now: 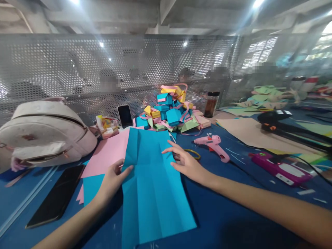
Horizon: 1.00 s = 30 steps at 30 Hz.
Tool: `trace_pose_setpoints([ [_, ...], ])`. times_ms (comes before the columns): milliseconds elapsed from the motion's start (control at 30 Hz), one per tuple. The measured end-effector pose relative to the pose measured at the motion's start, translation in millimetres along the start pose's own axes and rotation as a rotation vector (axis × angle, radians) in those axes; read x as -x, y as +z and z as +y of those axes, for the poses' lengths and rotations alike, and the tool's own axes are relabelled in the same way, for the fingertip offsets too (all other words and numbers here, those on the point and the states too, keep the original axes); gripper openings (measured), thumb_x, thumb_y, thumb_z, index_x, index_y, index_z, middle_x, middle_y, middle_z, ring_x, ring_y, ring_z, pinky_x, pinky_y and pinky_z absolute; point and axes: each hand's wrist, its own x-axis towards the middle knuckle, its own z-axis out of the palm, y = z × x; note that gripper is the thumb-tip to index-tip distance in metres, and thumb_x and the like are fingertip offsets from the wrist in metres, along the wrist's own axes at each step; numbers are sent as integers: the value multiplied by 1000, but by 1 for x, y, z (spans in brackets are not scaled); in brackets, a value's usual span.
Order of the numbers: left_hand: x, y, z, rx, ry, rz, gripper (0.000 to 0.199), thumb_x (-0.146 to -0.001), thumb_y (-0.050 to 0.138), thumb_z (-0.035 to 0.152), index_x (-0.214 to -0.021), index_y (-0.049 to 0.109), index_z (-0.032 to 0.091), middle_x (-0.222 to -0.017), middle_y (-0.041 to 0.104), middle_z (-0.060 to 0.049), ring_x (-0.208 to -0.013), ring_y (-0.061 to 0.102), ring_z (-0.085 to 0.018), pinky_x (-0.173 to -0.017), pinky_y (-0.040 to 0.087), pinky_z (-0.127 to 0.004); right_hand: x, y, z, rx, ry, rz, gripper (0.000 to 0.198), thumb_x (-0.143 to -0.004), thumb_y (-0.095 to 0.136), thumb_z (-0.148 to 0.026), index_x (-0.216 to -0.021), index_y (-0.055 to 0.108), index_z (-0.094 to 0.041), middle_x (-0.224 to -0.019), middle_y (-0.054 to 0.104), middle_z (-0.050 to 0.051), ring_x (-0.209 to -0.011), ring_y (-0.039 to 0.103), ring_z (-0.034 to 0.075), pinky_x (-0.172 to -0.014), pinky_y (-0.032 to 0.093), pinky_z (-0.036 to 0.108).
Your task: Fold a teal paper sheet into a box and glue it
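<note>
A creased sheet of blue paper stands in the middle, with fold lines running along and across it. My left hand pinches its left edge, thumb over the front and fingers partly hidden behind. At the right edge, my right hand has its fingers spread, with the fingertips at the paper's upper part. Beneath and left of this sheet lie pink paper and another piece of blue paper. A pink glue gun rests right of my right hand, and a yellow ring-shaped thing sits partly behind that hand.
A heap of folded paper boxes is at the back beside a dark bottle. On the left are a white backpack and a black phone. A purple power strip with cables lies right. A perforated metal screen stands behind.
</note>
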Motion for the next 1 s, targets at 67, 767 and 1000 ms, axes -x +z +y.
trace_pose_setpoints([
  [67,1,0,-6,-21,4,21,42,-66,81,47,-95,71,19,-95,76,-7,-93,70,-29,-81,56,-35,1,2,7,-35,-26,28,34,-85,54,-21,-118,60,-27,-159,21,6,-136,41,32,-94,52,41],
  [767,7,-1,-6,-82,-26,-39,31,-71,78,39,-95,71,20,-100,73,-7,-99,66,-27,-83,52,-33,18,2,-4,54,-199,115,36,-90,49,-12,-117,64,-30,-152,39,3,-121,56,28,-70,59,31],
  [1000,6,-6,-1,-111,8,-65,26,-72,77,40,-94,75,26,-110,74,-5,-109,64,-27,-92,51,-33,20,4,-6,82,-226,58,38,-93,44,-11,-121,61,-31,-153,36,2,-128,50,25,-86,57,35],
])
